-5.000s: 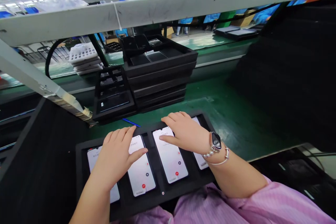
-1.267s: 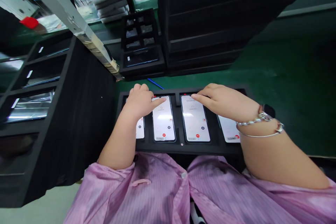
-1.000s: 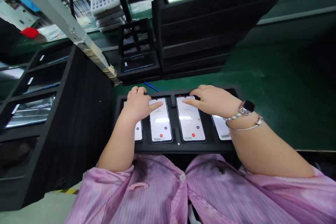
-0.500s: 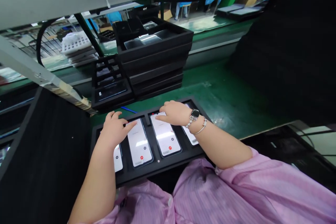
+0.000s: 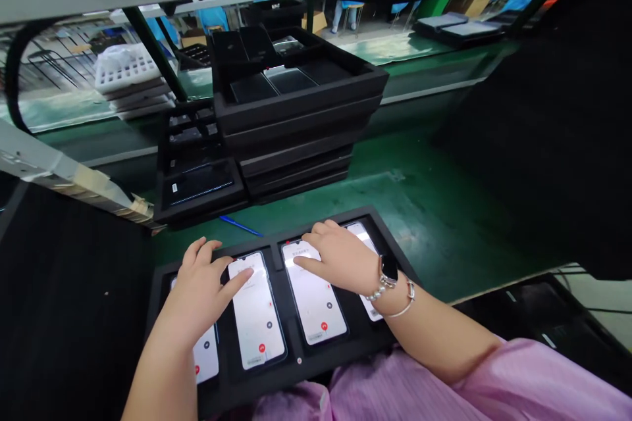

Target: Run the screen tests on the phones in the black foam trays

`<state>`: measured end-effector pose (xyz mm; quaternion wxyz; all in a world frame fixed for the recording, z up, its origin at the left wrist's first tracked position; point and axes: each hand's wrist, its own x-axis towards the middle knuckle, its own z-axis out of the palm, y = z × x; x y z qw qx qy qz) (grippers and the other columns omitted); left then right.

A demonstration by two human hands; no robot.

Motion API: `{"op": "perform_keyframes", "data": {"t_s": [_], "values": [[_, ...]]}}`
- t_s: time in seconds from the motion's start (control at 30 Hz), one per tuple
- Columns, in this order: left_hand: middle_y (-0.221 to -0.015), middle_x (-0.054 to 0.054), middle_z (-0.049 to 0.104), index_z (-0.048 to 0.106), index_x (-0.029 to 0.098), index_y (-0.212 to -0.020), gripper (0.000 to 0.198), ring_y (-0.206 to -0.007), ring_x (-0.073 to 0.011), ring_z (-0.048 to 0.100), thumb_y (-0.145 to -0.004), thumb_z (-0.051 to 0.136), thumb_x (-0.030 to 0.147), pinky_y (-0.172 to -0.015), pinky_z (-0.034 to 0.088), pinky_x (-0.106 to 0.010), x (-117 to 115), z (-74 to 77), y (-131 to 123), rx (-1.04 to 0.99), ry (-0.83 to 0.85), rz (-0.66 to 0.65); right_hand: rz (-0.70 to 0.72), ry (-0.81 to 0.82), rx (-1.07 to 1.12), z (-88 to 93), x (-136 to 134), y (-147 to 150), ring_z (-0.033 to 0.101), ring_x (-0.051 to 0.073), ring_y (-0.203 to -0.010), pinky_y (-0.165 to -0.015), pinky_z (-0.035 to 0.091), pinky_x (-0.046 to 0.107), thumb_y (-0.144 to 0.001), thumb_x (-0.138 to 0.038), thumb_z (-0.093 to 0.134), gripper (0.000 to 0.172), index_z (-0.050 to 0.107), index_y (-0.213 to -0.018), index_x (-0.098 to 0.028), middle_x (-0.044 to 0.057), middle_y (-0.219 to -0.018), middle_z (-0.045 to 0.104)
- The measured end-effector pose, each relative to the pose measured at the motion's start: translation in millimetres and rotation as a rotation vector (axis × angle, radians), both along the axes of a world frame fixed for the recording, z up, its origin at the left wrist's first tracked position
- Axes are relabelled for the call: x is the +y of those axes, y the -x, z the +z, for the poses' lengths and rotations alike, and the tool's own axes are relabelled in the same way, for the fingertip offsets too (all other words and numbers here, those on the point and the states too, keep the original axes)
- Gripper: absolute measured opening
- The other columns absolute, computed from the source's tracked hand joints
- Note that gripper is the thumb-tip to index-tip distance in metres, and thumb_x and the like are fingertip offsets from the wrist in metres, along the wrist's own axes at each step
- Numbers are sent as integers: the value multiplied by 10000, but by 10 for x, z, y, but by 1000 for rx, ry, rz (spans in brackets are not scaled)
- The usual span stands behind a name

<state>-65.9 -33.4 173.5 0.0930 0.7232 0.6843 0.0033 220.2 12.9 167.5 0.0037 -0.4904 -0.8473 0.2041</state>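
Note:
A black foam tray point(image 5: 306, 371) lies in front of me with several lit phones in its slots. My left hand point(image 5: 200, 289) rests flat over the leftmost phone point(image 5: 206, 358), fingers spread, its thumb touching the top of the second phone point(image 5: 257, 319). My right hand point(image 5: 340, 260) lies over the rightmost phone point(image 5: 363, 240), its thumb on the upper part of the third phone point(image 5: 313, 293). Neither hand grips anything. A watch and bracelets sit on my right wrist.
A stack of black trays point(image 5: 296, 125) stands on the green belt point(image 5: 434, 210) behind, with a lower stack point(image 5: 197, 177) to its left and a blue pen point(image 5: 239, 225) in front. Black foam blocks flank both sides. White trays point(image 5: 123, 75) lie far left.
The view has swung up from my lap to the belt and trays. Both hands stay on the phones, thumbs still on the two middle screens.

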Motion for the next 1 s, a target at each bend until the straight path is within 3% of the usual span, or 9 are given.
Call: {"op": "perform_keyframes", "data": {"t_s": [0.23, 0.4, 0.53, 0.67, 0.8, 1.0], "values": [[-1355, -212, 614, 837, 150, -1039, 632, -1452, -444, 395, -938, 484, 664, -1212, 391, -606, 34, 24, 6, 36, -63, -51, -34, 22, 55, 34, 61, 34, 565, 278, -1123, -1065, 413, 386, -1053, -510, 575, 438, 741, -1226, -144, 102, -1146, 674], [-1361, -209, 623, 833, 158, -1100, 599, -1417, -436, 451, -949, 512, 640, -1199, 411, -581, -4, 78, -81, 121, -62, -52, -52, -19, 45, 17, 62, 15, 591, 265, -1132, -1069, 414, 355, -1063, -471, 568, 404, 746, -1207, -138, 109, -1176, 692], [-1596, -158, 496, 831, 219, -1136, 580, -1573, -463, 254, -934, 550, 684, -1267, 269, -643, -59, 106, -206, 194, -50, 10, -53, -52, -13, -19, -1, 22, 574, 290, -1186, -1071, 420, 369, -1073, -492, 524, 433, 746, -1223, -151, 126, -1214, 681], [-1697, -146, 354, 835, 181, -1116, 660, -1620, -456, 112, -947, 510, 730, -1302, 166, -641, -103, 138, -399, 260, 17, 89, -50, -83, -86, -12, -115, 89, 559, 346, -1218, -1033, 451, 417, -1066, -484, 517, 461, 727, -1253, -118, 170, -1243, 659], [-1627, -201, 443, 839, 120, -1063, 716, -1597, -450, 193, -980, 463, 724, -1322, 129, -601, -159, 141, -493, 300, -33, 71, -29, -124, -121, -8, -179, 135, 575, 351, -1219, -1038, 457, 422, -1073, -485, 491, 486, 717, -1268, -101, 191, -1245, 652], [-1402, -212, 574, 811, 113, -1060, 589, -1492, -430, 355, -971, 568, 642, -1311, 159, -599, -288, 162, -327, 164, -202, 17, -22, -154, -75, -73, -133, 161, 592, 332, -1202, -1023, 471, 395, -1072, -522, 479, 504, 732, -1216, -111, 184, -1223, 651]]}}
